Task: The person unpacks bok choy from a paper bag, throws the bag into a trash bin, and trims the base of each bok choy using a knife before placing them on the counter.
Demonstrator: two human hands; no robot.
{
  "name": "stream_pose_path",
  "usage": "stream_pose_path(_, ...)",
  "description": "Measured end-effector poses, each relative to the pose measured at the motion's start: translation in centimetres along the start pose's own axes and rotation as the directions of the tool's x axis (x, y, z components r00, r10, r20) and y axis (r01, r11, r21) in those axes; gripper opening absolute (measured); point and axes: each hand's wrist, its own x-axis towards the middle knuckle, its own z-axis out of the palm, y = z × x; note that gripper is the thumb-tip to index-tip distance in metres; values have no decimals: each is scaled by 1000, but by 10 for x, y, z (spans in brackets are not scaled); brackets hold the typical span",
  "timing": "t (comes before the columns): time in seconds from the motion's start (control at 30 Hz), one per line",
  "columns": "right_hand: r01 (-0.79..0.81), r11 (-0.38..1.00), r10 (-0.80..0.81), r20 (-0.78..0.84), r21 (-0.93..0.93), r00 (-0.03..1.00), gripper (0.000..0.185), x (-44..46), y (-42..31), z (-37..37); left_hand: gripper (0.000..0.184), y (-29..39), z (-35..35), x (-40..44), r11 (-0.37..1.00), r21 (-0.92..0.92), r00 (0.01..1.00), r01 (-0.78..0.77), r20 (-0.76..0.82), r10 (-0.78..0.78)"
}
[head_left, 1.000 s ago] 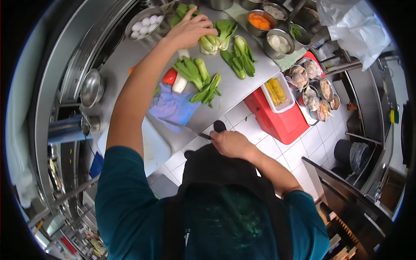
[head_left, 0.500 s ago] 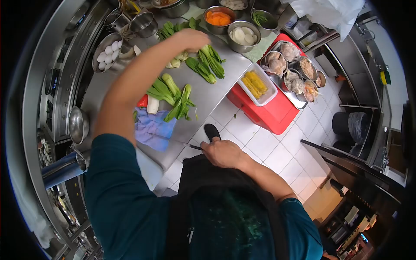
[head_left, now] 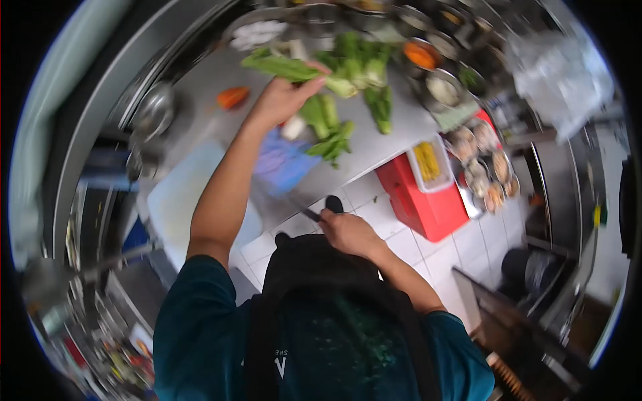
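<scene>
My left hand (head_left: 284,100) is closed on a head of bok choy (head_left: 281,65), held over the steel worktop with its leaves to the left and pale base to the right. More bok choy (head_left: 361,60) lies just beyond it, and further heads (head_left: 324,117) are nearer. Close to my waist, past the worktop's edge, my right hand (head_left: 351,230) grips a knife (head_left: 310,214) by its dark handle; the blade is blurred and points left. A blue-purple cloth (head_left: 281,164) lies between the hands, beside a white vegetable piece (head_left: 293,127).
A white cutting board (head_left: 180,194) is at the left, with an orange-red vegetable (head_left: 233,97) beyond it. Metal bowls, one with carrot slices (head_left: 421,55), line the back right. A red box (head_left: 428,210) carries a yellow-filled tub (head_left: 430,167) and a tray of filled bowls (head_left: 478,164).
My left hand has come back leftward from the pile with a head of bok choy. The view has turned, bringing the cutting board into sight. My right hand still holds the knife.
</scene>
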Motion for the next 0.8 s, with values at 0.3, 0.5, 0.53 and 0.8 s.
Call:
stream_pose_path(0.3, 95, 991, -92, 34, -96, 995, 24, 59, -73, 65, 29, -102, -131, -427, 722, -678, 342, -135, -716, -608)
stream_pose_path(0.5, 100, 965, -57, 178, -242, 982, 26, 94, -170, 161, 45, -125, -152, -522, 622, -776, 143, -110, -631, -762)
stream_pose_path(0.53, 67, 962, -21, 171, -265, 985, 26, 97, -182, 175, 48, -119, -157, -529, 569, -817, 89, 89, -563, -822)
stream_pose_path(0.8, -69, 870, 100, 38, -488, 994, 29, 88, -213, 229, 46, -114, -183, -517, 457, 639, 565, 618, -766, 307)
